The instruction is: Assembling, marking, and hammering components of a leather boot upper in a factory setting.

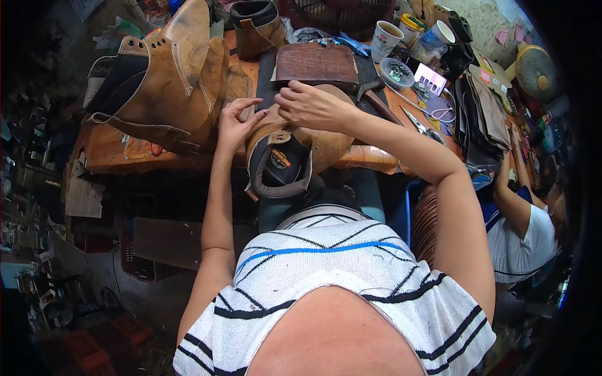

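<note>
Hammer (378,99) and cups (384,41) sit beyond my right hand (313,108), arched over the boot upper (318,146) beside my left hand (237,123); fingers curled, grip unclear.

The left hand (237,124) and right hand (313,109) are close together at the far part of a tan leather boot upper (316,141) with black lining. Tan lace-up leather uppers (160,94) stand left; a brown rectangular slab (316,64) lies farther, a wooden-handled hammer (381,103) right.
</note>
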Demonstrator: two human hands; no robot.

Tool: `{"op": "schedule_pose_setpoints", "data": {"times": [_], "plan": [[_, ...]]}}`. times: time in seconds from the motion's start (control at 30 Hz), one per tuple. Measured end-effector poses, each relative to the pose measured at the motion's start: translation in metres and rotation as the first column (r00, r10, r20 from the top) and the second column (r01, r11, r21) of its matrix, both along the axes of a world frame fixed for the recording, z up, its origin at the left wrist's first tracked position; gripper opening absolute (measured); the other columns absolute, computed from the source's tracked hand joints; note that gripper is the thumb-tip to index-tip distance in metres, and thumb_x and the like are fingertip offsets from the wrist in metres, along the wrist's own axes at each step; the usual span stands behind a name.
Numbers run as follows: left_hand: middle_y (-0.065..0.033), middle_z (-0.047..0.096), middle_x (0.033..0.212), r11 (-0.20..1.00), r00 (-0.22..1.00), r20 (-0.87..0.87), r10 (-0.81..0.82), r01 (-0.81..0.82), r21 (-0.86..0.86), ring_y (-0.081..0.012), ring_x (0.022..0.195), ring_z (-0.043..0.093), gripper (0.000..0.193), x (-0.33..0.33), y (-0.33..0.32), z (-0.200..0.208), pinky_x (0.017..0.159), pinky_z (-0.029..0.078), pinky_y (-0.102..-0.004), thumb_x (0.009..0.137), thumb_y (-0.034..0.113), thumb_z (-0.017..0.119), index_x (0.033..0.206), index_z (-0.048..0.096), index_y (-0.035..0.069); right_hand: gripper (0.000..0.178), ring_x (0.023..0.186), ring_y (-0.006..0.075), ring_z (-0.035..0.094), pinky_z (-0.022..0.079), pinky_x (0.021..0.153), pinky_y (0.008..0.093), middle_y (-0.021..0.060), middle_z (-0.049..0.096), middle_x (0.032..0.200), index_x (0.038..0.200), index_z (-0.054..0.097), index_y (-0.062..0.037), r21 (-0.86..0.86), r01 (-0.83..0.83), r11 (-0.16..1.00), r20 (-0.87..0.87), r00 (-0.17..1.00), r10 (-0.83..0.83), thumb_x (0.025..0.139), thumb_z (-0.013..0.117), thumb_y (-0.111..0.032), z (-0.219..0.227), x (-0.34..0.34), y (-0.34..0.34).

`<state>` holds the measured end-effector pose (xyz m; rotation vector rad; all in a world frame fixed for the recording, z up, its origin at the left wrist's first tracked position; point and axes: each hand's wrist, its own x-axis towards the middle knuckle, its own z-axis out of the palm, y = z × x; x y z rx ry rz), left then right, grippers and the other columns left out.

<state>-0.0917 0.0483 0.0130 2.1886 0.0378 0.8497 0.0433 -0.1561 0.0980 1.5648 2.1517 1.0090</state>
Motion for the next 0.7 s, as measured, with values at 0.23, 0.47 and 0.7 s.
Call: {"op": "schedule_pose_setpoints", "data": {"times": [0.23,0.47,0.7], "plan": [[-0.0036,0.072,0.103,0.834,0.907,-0.274,-0.319,0.131,-0.536,-0.0064,0.095,0.063,0.035,-0.005,-0.016,0.008,0.083,0.049,-0.0212,0.091,0.020,0.077,0.114,0.070,-0.005,0.020,0.101,0.0156,0.056,0.041,0.087,0.0287,0.0010,0.061,0.097,0.094,0.069,-0.0065,0.054,-0.092,0.994,-0.059,0.994,0.096,0.081,0.062,-0.020,0.018,-0.021,-0.044],[0.0004,0.072,0.090,0.637,0.622,-0.368,-0.691,0.283,-0.717,-0.0036,0.081,0.061,0.031,0.004,-0.044,0.067,0.072,0.049,-0.0200,0.088,0.025,0.080,0.103,0.075,-0.001,0.022,0.092,0.0183,0.062,0.046,0.081,0.0300,0.0055,0.067,0.095,0.094,0.068,-0.0040,0.208,-0.165,0.964,-0.028,0.984,0.175,0.081,0.063,-0.021,0.016,-0.028,-0.078],[-0.0008,0.072,0.091,0.622,0.667,-0.306,-0.679,0.303,-0.722,-0.0043,0.080,0.062,0.028,-0.013,-0.072,0.075,0.073,0.051,-0.0209,0.090,0.019,0.077,0.107,0.074,-0.003,0.034,0.070,0.0291,0.068,0.050,0.064,0.0409,0.0129,0.065,0.068,0.087,0.067,-0.0040,-0.086,0.322,0.943,-0.829,0.501,-0.247,0.096,0.063,-0.036,0.015,-0.037,-0.103]]}}
